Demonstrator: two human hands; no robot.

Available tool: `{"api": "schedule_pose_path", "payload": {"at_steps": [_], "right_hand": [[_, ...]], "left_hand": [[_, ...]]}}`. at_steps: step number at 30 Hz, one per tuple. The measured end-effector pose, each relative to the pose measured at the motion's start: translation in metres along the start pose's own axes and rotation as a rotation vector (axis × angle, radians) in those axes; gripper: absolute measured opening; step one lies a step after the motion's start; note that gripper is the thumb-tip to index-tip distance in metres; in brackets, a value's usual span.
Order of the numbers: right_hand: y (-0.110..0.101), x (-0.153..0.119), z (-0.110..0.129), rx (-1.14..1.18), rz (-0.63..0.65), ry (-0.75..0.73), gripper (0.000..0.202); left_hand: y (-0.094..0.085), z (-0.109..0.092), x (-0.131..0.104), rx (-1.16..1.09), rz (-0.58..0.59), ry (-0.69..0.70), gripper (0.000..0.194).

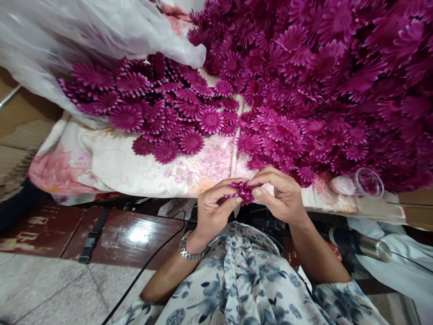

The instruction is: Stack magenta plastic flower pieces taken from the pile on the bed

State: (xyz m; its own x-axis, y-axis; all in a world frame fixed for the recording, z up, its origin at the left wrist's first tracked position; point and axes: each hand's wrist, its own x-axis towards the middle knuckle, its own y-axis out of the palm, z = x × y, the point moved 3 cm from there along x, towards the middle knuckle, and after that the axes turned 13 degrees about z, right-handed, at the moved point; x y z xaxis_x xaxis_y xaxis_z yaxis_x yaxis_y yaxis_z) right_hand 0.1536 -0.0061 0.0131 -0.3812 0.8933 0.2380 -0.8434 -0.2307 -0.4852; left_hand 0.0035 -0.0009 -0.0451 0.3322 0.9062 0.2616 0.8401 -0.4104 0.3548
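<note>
Between my two hands, just over the near edge of the table, is a small magenta artificial flower (244, 193). My left hand (216, 205) is closed, pinching the flower's left side between thumb and fingers. From the other side, my right hand (282, 194) pinches its upper right petals with thumb and forefinger. Whether it is one layer of petals or several stacked together, I cannot tell. Beyond my hands lies a large heap of loose magenta flower heads (318, 90), with a smaller pile of magenta flowers (162, 108) to its left.
A floral cloth (111, 158) covers the table. A white plastic bag (111, 31) lies over the back left. A clear plastic cup (367, 183) rests on its side near the right front edge. Below are a dark red bench (118, 230) and a dark bottle with a steel end (358, 243).
</note>
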Motion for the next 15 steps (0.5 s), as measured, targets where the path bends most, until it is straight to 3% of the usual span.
{"api": "schedule_pose_path", "payload": {"at_steps": [8, 15], "right_hand": [[0.006, -0.002, -0.008, 0.074, -0.095, 0.1, 0.014], [0.008, -0.005, -0.014, 0.194, -0.273, 0.095, 0.015]], "left_hand": [[-0.002, 0.002, -0.002, -0.013, -0.056, -0.007, 0.012], [-0.006, 0.003, -0.001, -0.072, -0.162, -0.01, 0.011]]}}
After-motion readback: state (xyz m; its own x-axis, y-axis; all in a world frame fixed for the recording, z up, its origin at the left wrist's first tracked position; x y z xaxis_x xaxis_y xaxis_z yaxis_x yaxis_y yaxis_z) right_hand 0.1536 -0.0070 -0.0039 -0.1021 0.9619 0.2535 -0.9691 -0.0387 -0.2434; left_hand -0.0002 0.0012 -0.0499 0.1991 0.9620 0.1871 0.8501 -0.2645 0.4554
